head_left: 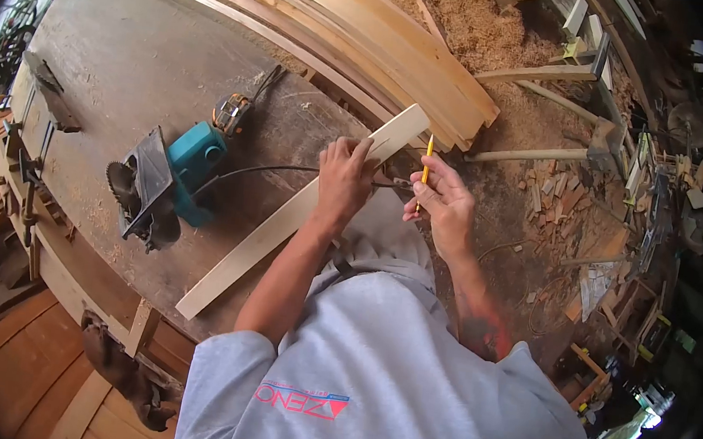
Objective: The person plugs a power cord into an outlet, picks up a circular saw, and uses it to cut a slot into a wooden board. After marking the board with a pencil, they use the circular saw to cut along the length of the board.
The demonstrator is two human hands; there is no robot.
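A long pale wooden board [259, 244] lies slantwise across the near edge of the workbench, its far end reaching past the corner. My left hand [346, 176] is closed over the board's upper part, fingers curled across its face. Just to the right, my right hand [446, 199] pinches a yellow pencil [426, 169] between thumb and fingers, its length upright and close to the board's edge. A teal circular saw [193, 156] rests on the bench left of the board, its toothed blade exposed. A black cord [258, 169] runs from the saw toward my left hand.
The brown workbench [130, 42] carries scattered sawdust. Stacked long planks [371, 37] lie beyond its far side. Sawdust [491, 28] and wood offcuts [559, 198] cover the floor at the right, near a wooden frame [547, 73]. A clamp [29, 173] sits at the bench's left edge.
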